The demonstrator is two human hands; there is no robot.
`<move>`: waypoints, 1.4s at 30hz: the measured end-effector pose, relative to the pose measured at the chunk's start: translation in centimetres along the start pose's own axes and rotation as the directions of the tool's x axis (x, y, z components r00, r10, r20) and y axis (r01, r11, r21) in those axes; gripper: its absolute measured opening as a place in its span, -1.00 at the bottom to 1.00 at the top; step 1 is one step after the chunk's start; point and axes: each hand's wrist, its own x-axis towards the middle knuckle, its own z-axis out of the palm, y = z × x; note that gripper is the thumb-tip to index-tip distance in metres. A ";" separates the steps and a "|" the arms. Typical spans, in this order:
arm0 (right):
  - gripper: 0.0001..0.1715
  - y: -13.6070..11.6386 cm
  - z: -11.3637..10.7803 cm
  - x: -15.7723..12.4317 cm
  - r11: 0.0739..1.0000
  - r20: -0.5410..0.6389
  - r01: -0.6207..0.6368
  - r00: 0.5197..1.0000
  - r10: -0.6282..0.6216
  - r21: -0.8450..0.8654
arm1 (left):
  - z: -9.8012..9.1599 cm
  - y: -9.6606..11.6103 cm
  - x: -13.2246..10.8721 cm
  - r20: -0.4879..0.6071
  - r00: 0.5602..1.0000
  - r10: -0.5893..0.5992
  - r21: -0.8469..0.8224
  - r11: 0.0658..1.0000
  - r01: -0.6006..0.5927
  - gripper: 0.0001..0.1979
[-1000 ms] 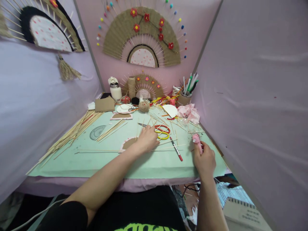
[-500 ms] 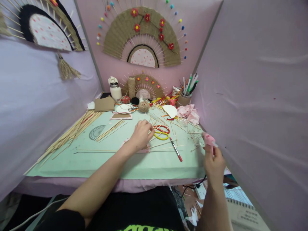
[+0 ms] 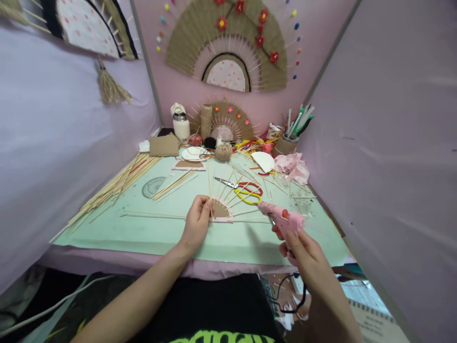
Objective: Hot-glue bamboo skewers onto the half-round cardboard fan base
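My left hand (image 3: 197,220) is pinched round a thin bamboo stick (image 3: 209,183), which stands across the left part of a brown cardboard half-disc (image 3: 220,210). Pink spotted fabric edges the half-disc. It lies flat on the table, and several sticks fan out from it to the right. In my right hand (image 3: 303,250) is a pink hot glue gun (image 3: 283,218), its nozzle pointing left towards the half-disc but apart from it. Scissors (image 3: 247,192) with red and yellow handles lie just behind the nozzle, their blades partly under the sticks.
A pile of bamboo sticks (image 3: 117,178) and a protractor (image 3: 152,187) are on the left. Along the back stand a jar (image 3: 181,127), a twine ball (image 3: 223,152) and a tool pot (image 3: 285,146). Pink fabric (image 3: 293,166) is crumpled at right. Cloth walls enclose the table.
The right hand has brought the glue gun from the table's right edge leftwards. My left hand has drawn back and now grips a stick at the half-disc. The view has shifted slightly.
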 end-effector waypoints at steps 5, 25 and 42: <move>-0.30 -0.9 2.5 0.2 0.994 0.106 -0.013 0.994 0.024 -0.110 | 0.2 -0.5 -0.3 0.035 0.999 -0.029 -0.075 0.997 0.032 -0.76; -0.29 -1.4 5.6 1.2 0.976 0.160 0.034 0.987 0.001 -0.217 | -0.1 -1.8 -0.2 0.050 0.999 0.013 -0.060 0.998 -0.010 -0.76; -0.33 -1.8 5.8 1.1 0.973 0.193 0.035 0.981 0.011 -0.230 | -0.1 -1.5 -0.1 0.053 0.998 0.020 0.008 1.000 -0.020 -0.75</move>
